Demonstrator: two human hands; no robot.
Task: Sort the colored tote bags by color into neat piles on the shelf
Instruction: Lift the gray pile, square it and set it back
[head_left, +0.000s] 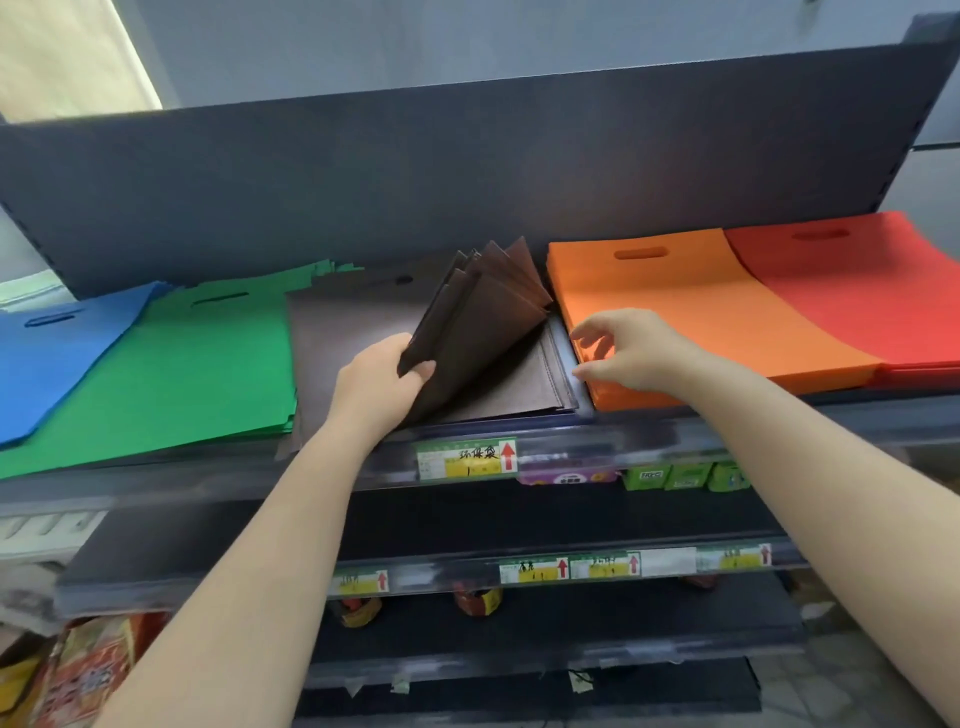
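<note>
Now left hand grips brown bags tilted upright; right hand hovers loose.

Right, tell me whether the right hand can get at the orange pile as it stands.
Probably yes. The right hand hovers open at the near left corner of the orange pile, holding nothing, and nothing lies between them. The left hand grips the lifted brown bags.

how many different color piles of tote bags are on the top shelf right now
5, left to right: blue pile, green pile, brown pile partly lifted by the left hand, orange pile, red pile. More may lie beyond the frame edges.
</note>
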